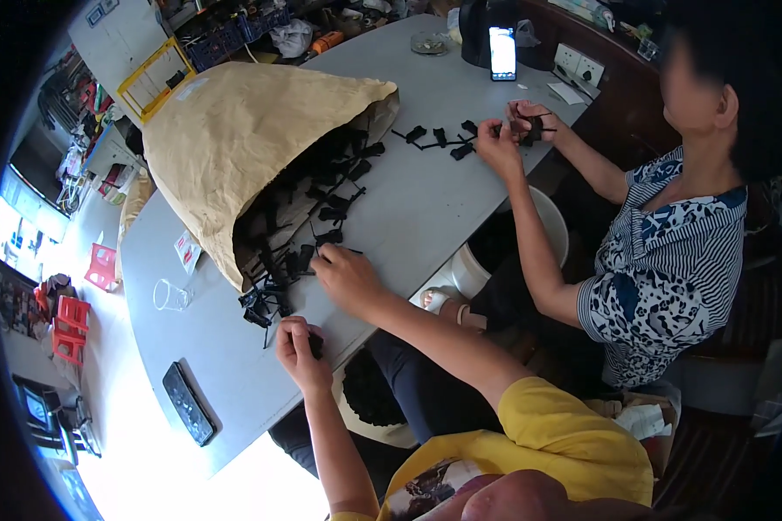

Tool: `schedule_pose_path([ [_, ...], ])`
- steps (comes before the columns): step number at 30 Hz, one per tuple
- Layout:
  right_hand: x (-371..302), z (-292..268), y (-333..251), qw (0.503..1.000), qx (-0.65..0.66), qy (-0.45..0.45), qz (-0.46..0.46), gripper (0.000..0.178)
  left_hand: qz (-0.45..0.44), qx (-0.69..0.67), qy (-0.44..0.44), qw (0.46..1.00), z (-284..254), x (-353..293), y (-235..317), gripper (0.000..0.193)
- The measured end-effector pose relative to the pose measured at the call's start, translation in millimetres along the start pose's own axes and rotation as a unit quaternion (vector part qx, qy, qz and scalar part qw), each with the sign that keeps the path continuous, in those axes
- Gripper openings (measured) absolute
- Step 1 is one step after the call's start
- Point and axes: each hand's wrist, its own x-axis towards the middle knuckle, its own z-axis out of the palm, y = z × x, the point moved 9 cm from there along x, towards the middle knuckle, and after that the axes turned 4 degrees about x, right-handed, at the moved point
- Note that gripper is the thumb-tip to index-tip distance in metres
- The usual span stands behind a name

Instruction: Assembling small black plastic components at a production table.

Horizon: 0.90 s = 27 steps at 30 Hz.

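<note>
The left hand (302, 354) is closed, its fingers curled around a small black piece (316, 346) just over the near edge of the table. Only one side of that piece shows past the fingers, so which way its long axis runs cannot be told.

The right hand (349, 276) reaches leftward with its fingertips at the edge of a tangled heap of small black pieces with thin stems (268, 291); whether they are pinched on one cannot be told. The heap's stems point in many directions, one at its near end sticking down toward the table's near edge.

The heap spills from the mouth of a large, crumpled brown paper bag (235, 130) lying on the grey, rounded table (417, 208). The bag's mouth faces right and toward the person, its closed end the far left.

Farther right, a co-worker's hands (517, 139) hold a dark piece, a thin stem pointing right. Beside them, more stemmed black pieces (440, 137) lie on the table, some stems running roughly left to right.

Left of the heap is a clear cup (172, 296); nearer the person lies a black rectangular phone (188, 404), its long axis slanting from upper left to lower right.
</note>
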Motion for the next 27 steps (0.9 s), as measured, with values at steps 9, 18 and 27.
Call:
schedule_pose_path([
  [9, 2, -49, -9, 0.964, 0.211, 0.157, -0.048, 0.027, 0.013, -0.011, 0.004, 1.000, 11, 1, 15, 0.007],
  [18, 2, -33, 36, 0.805, 0.566, 0.150, 0.097, 0.023, 0.016, 0.046, 0.029, 0.998, 7, -1, 14, 0.013],
  [27, -6, 3, -14, 0.618, 0.742, -0.232, 0.114, 0.015, 0.007, 0.068, 0.031, 0.997, 10, 0, 11, 0.015],
])
